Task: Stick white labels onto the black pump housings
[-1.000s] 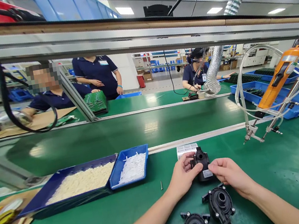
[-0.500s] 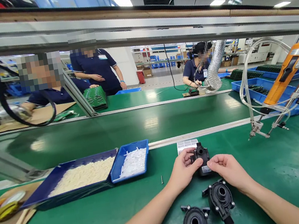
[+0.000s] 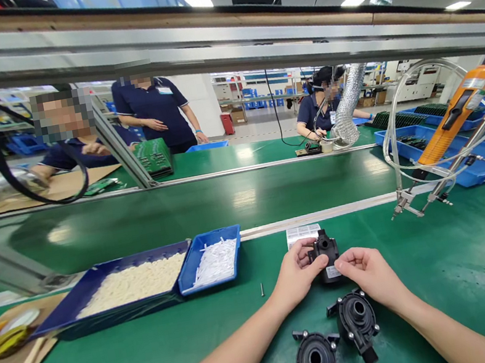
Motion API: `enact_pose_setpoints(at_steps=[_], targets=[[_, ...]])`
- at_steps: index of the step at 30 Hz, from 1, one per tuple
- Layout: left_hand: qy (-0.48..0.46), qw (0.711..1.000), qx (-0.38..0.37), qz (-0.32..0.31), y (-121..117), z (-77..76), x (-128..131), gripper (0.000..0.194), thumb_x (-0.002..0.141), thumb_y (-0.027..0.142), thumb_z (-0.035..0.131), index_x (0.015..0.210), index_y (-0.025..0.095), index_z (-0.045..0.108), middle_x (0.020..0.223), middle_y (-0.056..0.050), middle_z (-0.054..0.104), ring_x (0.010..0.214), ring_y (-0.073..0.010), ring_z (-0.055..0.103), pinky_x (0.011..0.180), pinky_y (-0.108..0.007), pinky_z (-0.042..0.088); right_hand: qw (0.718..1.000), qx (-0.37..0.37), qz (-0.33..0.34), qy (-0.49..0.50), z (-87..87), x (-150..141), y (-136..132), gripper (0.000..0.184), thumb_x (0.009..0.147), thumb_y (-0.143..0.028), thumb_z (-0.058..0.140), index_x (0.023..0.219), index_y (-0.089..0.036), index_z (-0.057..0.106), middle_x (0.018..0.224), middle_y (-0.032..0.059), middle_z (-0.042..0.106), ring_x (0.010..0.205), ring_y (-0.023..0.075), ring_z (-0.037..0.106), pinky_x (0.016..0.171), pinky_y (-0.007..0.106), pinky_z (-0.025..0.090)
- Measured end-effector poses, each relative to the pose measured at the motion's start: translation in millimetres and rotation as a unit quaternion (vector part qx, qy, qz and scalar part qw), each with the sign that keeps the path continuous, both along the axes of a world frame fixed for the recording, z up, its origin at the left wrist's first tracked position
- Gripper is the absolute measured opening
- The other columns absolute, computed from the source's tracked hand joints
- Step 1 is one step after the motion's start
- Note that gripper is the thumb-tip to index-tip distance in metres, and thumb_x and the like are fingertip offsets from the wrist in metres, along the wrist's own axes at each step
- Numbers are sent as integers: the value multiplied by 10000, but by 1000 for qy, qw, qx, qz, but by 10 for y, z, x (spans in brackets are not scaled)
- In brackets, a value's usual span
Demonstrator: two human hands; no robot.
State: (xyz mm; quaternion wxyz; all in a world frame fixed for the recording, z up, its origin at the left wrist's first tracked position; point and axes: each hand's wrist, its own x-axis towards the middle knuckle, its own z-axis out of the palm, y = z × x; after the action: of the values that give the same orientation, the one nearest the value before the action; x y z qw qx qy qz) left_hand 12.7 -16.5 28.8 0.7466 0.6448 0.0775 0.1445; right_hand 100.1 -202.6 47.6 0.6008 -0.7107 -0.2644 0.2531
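A small black pump body (image 3: 324, 253) with a white label stands on the green mat in front of me. My left hand (image 3: 297, 274) grips its left side with thumb and fingers. From the right, my right hand (image 3: 367, 272) pinches at the white label on its front. Two more black pump housings lie nearer to me: one (image 3: 357, 319) under my right wrist, another (image 3: 314, 360) at the bottom edge. A white sheet of labels (image 3: 301, 233) lies just behind the held pump.
Two blue trays sit left: a large one (image 3: 116, 294) with white pieces, a smaller one (image 3: 215, 262) with white strips. A loose screw (image 3: 261, 289) lies on the mat. An orange electric screwdriver (image 3: 456, 115) hangs at right. Co-workers stand beyond the conveyor (image 3: 227, 200).
My hands and the pump have barely moved; my right fingers have closed in on the label. The hanging screwdriver has swung slightly to the left.
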Motion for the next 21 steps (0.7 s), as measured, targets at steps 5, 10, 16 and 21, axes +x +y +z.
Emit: enact_pose_setpoints(at_steps=[5,10,16,21], targets=[[4,1000,3,4,-5,-8,-1,620,756,498,903,1206,174,625,1150,-126,762,1089,-288,734,1023,-430,553,999,-33,-3,-43,29,-27,-8,514,810,-630,764,888,-122,765,787,86,715,659,169,545,617,283,404],[7,1000,0,-4,18,-18,5,654,745,520,907,1211,164,616,1162,-139,759,1101,-295,731,1036,-441,547,984,-98,-8,-146,142,30,-79,398,817,-555,784,746,-163,767,687,31,630,619,147,444,583,290,321],[11,1000,-1,12,-5,5,-7,636,737,466,907,1213,162,615,1153,-140,765,1090,-288,734,1042,-449,547,960,-187,64,-196,171,187,-116,476,883,-624,712,725,-175,737,570,-23,523,555,126,397,526,283,244],[5,999,3,51,-140,13,-39,629,688,267,892,1249,182,619,1195,-120,748,1117,-287,720,1044,-453,559,941,-223,46,-251,158,93,61,478,733,-595,859,645,-199,606,601,-22,575,573,142,458,527,282,245]])
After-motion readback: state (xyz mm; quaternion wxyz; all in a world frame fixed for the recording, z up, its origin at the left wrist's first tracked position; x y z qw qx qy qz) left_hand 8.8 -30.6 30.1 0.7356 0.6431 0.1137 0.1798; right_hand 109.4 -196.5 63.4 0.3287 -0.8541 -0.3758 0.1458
